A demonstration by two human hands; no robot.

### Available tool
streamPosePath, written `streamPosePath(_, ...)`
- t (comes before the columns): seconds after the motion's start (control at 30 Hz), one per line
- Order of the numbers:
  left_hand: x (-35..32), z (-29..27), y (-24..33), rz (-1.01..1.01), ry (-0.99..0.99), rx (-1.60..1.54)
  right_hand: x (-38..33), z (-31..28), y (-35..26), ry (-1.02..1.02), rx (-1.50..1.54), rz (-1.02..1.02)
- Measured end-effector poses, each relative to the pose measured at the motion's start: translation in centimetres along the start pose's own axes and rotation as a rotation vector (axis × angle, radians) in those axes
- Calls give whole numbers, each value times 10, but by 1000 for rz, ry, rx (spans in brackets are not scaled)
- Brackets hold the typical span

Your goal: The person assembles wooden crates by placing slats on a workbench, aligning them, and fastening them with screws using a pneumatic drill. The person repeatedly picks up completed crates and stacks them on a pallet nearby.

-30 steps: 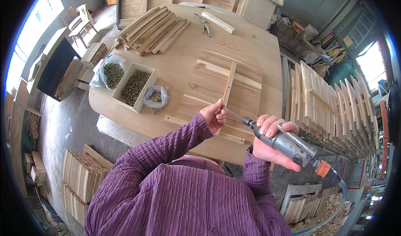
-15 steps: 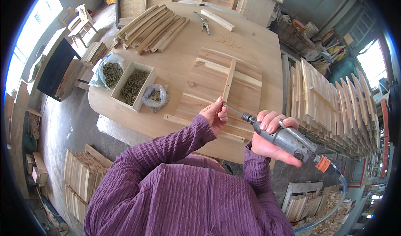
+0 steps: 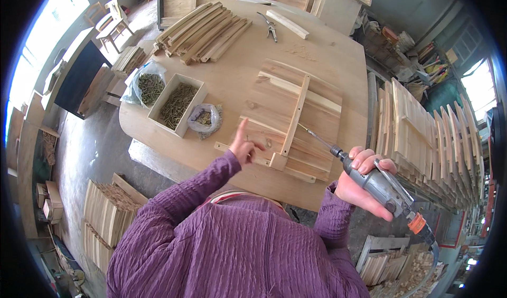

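Observation:
My right hand [image 3: 364, 184] is wrapped round a grey air screwdriver [image 3: 373, 183] with an orange hose fitting. Its long thin bit points up and left, the tip appearing close to the right side of a wooden batten [image 3: 297, 113]. That batten lies across a slatted wooden panel [image 3: 322, 121] on the table, with a small wood block [image 3: 278, 161] at its near end. Left of the batten, my left hand [image 3: 244, 147] is held over the panel's near left part. Its index finger stretches forward, the other fingers are partly bent, and nothing shows in it.
Screws fill an open box [image 3: 196, 103] and two plastic bags [image 3: 138, 98] on the table [image 3: 232, 60]. Behind them lie several wooden strips [image 3: 203, 31], locking pliers [image 3: 270, 27] and a pale bar [image 3: 288, 23]. Stacked panels [image 3: 409, 124] stand at right; a clear hose trails from the screwdriver.
My left hand has left the screwdriver's bit tip, moved left and stretched out its index finger. The screwdriver has shifted slightly right and nearer me. The whole view has shifted a little.

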State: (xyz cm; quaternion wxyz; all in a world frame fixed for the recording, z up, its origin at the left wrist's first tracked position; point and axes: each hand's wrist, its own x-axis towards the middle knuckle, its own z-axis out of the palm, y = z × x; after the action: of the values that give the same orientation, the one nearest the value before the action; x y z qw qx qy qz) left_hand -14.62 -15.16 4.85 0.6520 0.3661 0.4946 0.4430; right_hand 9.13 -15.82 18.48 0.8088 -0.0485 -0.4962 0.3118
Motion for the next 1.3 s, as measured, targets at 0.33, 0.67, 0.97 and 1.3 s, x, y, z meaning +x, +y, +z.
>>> streamPosePath(0.33, 33, -136, 23, 198, 436, 300, 2, 1, 2, 13, -31, 43)
streamPosePath(0.67, 43, -132, 38, -79, 355, 1590, -1, -6, -2, 20, -44, 73)
streamPosePath(0.97, 38, -149, 31, 246, 529, 1235, 1, -9, -7, 1, -31, 36)
streamPosePath(1.3, 29, -27, 25, 84, 107, 344, -10, 12, 0, -61, 44, 124)
